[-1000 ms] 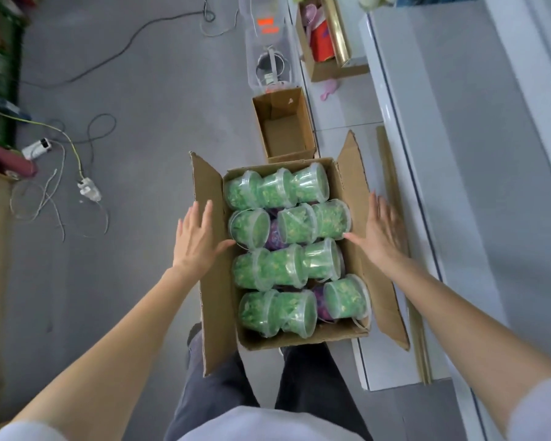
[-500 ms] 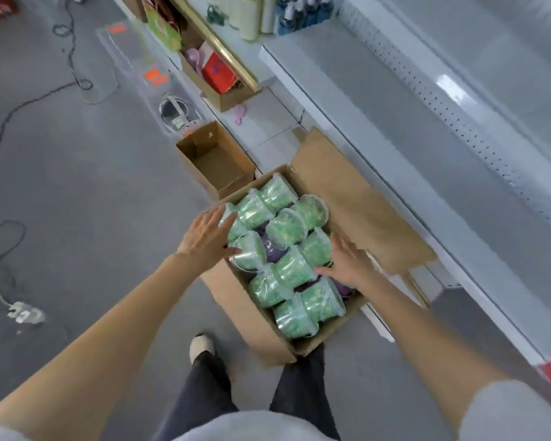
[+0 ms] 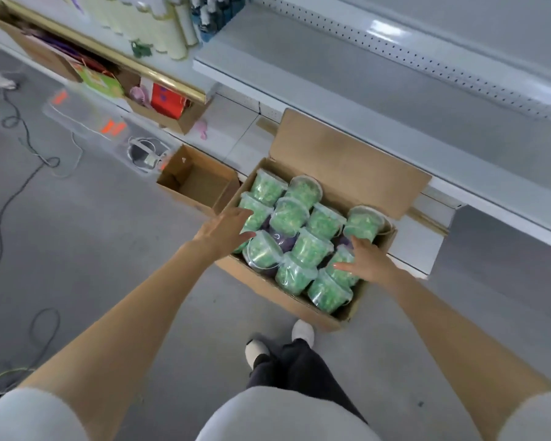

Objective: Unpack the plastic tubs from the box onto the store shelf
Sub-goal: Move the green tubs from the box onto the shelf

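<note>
Nothing is gripped: left hand (image 3: 228, 229) and right hand (image 3: 368, 262) are held open. Tubs (image 3: 290, 214) are packed in the box (image 3: 283, 300) beneath; none are seen on the shelf (image 3: 331, 78) beyond.

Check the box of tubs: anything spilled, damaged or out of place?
Nothing spilled or visibly damaged. The green tubs lie tilted, packed tight in the box; a purple tub shows between them lower down, the only odd colour.

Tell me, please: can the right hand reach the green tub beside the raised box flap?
Probably yes. The right hand is open and right next to that green tub; the cardboard box stands open, its flap is folded back, and nothing lies over the tub.
</note>
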A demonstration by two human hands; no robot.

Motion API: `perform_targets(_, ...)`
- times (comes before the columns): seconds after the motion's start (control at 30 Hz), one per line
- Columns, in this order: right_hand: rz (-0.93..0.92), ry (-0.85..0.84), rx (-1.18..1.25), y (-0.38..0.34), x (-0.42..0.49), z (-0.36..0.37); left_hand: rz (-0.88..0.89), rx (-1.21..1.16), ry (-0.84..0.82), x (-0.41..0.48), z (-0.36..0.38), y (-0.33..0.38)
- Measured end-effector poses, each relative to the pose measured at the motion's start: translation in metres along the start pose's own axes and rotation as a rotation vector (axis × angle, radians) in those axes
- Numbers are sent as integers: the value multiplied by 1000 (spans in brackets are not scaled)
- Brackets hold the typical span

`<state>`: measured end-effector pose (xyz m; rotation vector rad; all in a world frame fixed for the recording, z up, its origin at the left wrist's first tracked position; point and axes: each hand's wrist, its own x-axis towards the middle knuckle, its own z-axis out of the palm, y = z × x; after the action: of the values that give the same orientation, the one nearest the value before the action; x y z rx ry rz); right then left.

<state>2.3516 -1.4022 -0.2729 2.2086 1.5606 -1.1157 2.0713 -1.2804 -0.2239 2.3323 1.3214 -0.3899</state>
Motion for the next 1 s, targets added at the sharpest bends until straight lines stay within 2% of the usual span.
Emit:
perform_targets(0.2, -62, -10, 37, -14, 26, -23, 10, 88, -19, 13, -13, -11)
perform_targets(0.33, -83, -9, 79, -34, 52, -35, -52, -6, -4, 33, -21, -34)
perform_targets(0.43, -69, -53, 114, -51, 66, -31, -37, -29, -53, 53, -12, -50)
perform_targets(0.57, 1, -91, 170, -75, 94, -20, -20, -63, -199, 96, 1, -72)
perform_targets(0.83, 188, -52, 391, -129, 168, -14, 39, -276, -297, 189, 3, -134)
perform_targets(1.0, 209, 19, 374, -141, 201, -3, 209, -215, -362, 219, 25, -146)
